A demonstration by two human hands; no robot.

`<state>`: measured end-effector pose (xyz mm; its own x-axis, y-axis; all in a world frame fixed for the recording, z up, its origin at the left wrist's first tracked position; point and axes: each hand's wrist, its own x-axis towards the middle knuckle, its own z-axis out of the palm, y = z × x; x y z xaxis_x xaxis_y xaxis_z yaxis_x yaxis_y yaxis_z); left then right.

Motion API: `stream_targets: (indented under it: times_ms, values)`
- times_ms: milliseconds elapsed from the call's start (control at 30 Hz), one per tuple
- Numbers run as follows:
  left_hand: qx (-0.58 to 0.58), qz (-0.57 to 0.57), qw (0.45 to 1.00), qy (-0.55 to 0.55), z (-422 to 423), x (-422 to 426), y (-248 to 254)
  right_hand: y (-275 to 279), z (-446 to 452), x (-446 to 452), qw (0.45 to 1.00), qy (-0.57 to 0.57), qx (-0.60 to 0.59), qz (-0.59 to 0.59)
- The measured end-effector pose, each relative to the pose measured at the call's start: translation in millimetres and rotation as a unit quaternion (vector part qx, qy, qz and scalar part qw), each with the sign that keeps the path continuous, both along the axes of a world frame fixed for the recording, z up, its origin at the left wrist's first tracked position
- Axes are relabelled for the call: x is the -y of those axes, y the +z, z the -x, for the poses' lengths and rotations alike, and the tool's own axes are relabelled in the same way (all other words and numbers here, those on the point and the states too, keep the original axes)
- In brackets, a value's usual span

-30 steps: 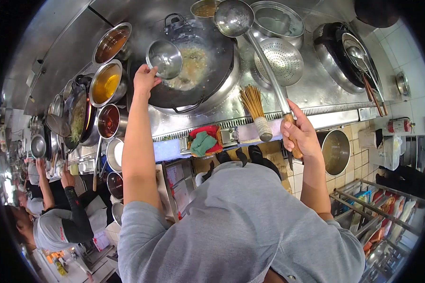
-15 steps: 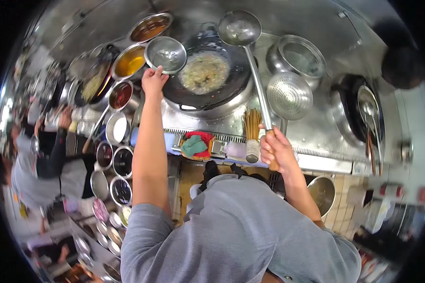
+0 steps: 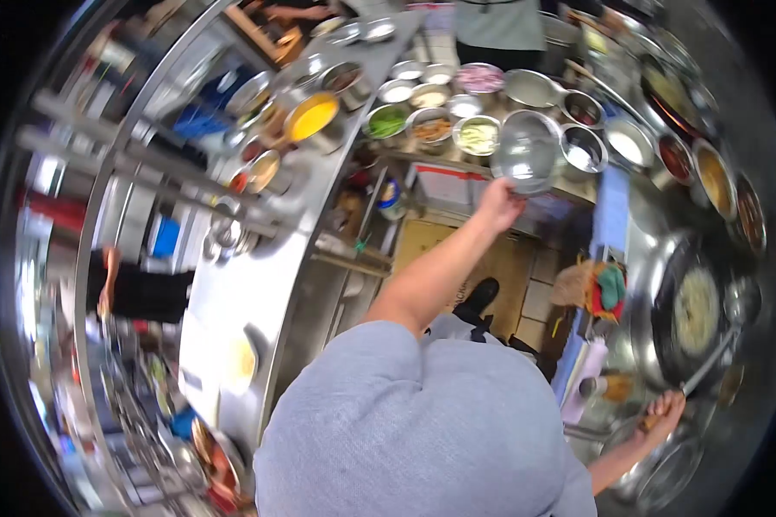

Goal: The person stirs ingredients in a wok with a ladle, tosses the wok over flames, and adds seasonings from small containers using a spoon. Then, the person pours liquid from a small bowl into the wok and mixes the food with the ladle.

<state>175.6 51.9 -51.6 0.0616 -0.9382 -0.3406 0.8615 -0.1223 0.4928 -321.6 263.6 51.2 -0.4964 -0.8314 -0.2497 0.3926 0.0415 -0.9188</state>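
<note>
My left hand (image 3: 502, 205) grips the rim of a metal bowl (image 3: 526, 153), which hangs beside bowls of chopped ingredients and a dark sauce bowl (image 3: 583, 148). At the lower right my right hand (image 3: 664, 412) is closed round the handle of a long ladle (image 3: 711, 362). The ladle's head (image 3: 741, 302) is at the right side of the wok (image 3: 697, 312), where pale liquid with bits in it shows. A bamboo brush (image 3: 610, 387) lies near my right hand. Green and red cloths (image 3: 610, 288) sit on the stove's front edge.
A long steel counter (image 3: 250, 293) runs along the left with a pot of yellow liquid (image 3: 312, 117) and other containers. Metal shelf rails (image 3: 103, 189) stand beyond it. One person (image 3: 500, 30) is at the top, another (image 3: 138, 284) at the left. Several sauce bowls line the upper right.
The view has swung round to the left, bringing the counter into sight. My left hand has carried the bowl from beside the wok to the ingredient bowls. My right hand still holds the ladle.
</note>
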Motion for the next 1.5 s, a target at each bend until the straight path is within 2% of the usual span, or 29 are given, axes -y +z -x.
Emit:
stream_targets:
  times_ms: [67, 100, 167, 200, 267, 400, 467, 533, 600, 633, 667, 733, 800, 833, 867, 900, 933, 967, 1000, 1033, 1067, 1133, 1167, 1200, 1233, 1333, 1400, 1467, 1500]
  values:
    - [0.018, -0.094, 0.978, 0.187, -89.4, -71.7, -20.6, 12.3, 5.8, 19.6, 0.995, 0.052, 0.045, 0.067]
    - [0.007, -0.08, 0.951, 0.3, -115.4, -117.9, 5.7, 15.6, 9.5, 26.7, 0.994, 0.065, 0.042, 0.076]
    - [-0.002, -0.08, 0.891, 0.448, -195.2, -209.7, -37.5, 21.4, 8.6, 44.7, 0.991, 0.08, 0.039, 0.096]
    - [-0.001, -0.156, 0.844, 0.514, -204.1, -254.9, -20.8, 22.3, 9.6, 51.0, 0.99, 0.079, 0.038, 0.109]
    - [0.049, -0.162, 0.81, 0.561, -252.1, -333.7, -54.3, 22.4, 15.5, 59.9, 0.986, 0.1, 0.053, 0.121]
    - [0.065, -0.173, 0.657, 0.731, -268.1, -380.2, -8.5, 35.7, 15.5, 65.4, 0.985, 0.106, 0.058, 0.126]
    - [0.051, -0.174, 0.663, 0.726, -254.9, -365.9, 19.1, 39.3, 21.6, 59.7, 0.988, 0.104, 0.043, 0.108]
    - [0.039, -0.13, 0.802, 0.582, -233.1, -329.1, 33.8, 27.3, 38.8, 58.2, 0.99, 0.094, 0.011, 0.107]
    - [0.028, -0.09, 0.923, 0.373, -212.8, -284.7, 2.2, 6.9, 82.3, 32.0, 0.986, 0.137, 0.024, 0.093]
    - [0.045, -0.101, 0.956, 0.272, -189.8, -254.9, -10.5, 73.4, -29.6, 27.1, 0.983, -0.141, -0.087, -0.084]
    - [0.103, -0.163, 0.965, 0.176, -158.0, -221.1, -18.1, 58.8, -5.6, 9.2, 0.988, -0.078, -0.114, -0.072]
    - [0.24, -0.178, 0.954, -0.037, -91.8, -169.9, -50.1, 62.9, -14.7, -15.9, 0.995, -0.071, -0.072, -0.025]
    - [0.385, -0.103, 0.868, -0.297, -29.4, -139.3, -67.7, 47.3, -24.1, -34.7, 0.986, -0.156, -0.039, 0.041]
    - [0.42, -0.017, 0.807, -0.414, -6.4, -122.9, -82.8, 19.2, -16.9, -51.4, 0.979, -0.133, 0.12, 0.096]
    - [0.426, -0.018, 0.766, -0.482, 23.4, -115.2, -84.8, 1.8, -26.2, -58.8, 0.977, -0.138, 0.089, 0.137]
    - [0.436, -0.039, 0.7, -0.565, 47.5, -106.9, -89.8, -7.6, -41.3, -68.0, 0.972, -0.195, 0.087, 0.094]
    - [0.454, 0.013, 0.636, -0.624, 64.7, -100.8, -99.4, -8.4, -58.2, -81.8, 0.971, -0.24, -0.01, -0.017]
    - [0.529, 0.11, 0.531, -0.653, 76.4, -94.8, -124.8, -10.0, -66.6, -98.2, 0.961, -0.244, -0.081, -0.102]
    - [0.66, 0.292, 0.307, -0.62, 99.3, -88.7, -120.2, -18.2, -75.2, -125.6, 0.942, -0.244, -0.143, -0.181]
    - [0.661, 0.332, 0.219, -0.636, 116.2, -79.6, -130.0, -34.2, -86.8, -147.8, 0.934, -0.255, -0.151, -0.199]
    - [0.659, 0.398, 0.184, -0.612, 131.3, -73.9, -127.9, -58.1, -100.9, -167.5, 0.926, -0.264, -0.16, -0.219]
    - [0.613, 0.495, 0.194, -0.584, 155.3, -62.0, -139.9, -114.5, -138.4, -198.5, 0.853, -0.316, -0.338, -0.242]
    - [0.605, 0.508, 0.186, -0.584, 168.5, -58.0, -153.7, -103.6, -160.9, -196.8, 0.812, -0.305, -0.374, -0.327]
    - [0.603, 0.505, 0.086, -0.611, 183.2, -53.6, -171.4, -86.7, -178.2, -189.0, 0.765, -0.29, -0.405, -0.409]
    - [0.598, 0.496, -0.016, -0.629, 198.1, -48.4, -180.6, -87.8, -190.8, -185.7, 0.759, -0.303, -0.403, -0.411]
    - [0.537, 0.536, -0.037, -0.65, 229.2, -45.8, -161.1, -98.8, -212.0, -161.5, 0.752, -0.327, -0.357, -0.448]
    - [0.5, 0.587, -0.057, -0.633, 227.6, -51.3, -214.9, -104.0, -221.1, -145.0, 0.747, -0.322, -0.349, -0.466]
    - [0.465, 0.634, -0.066, -0.615, 235.5, -53.2, -223.8, -114.6, -225.0, -131.8, 0.73, -0.348, -0.364, -0.463]
    - [0.488, 0.625, -0.087, -0.603, 240.9, -56.9, -227.8, -115.7, -225.0, -130.0, 0.75, -0.351, -0.332, -0.452]
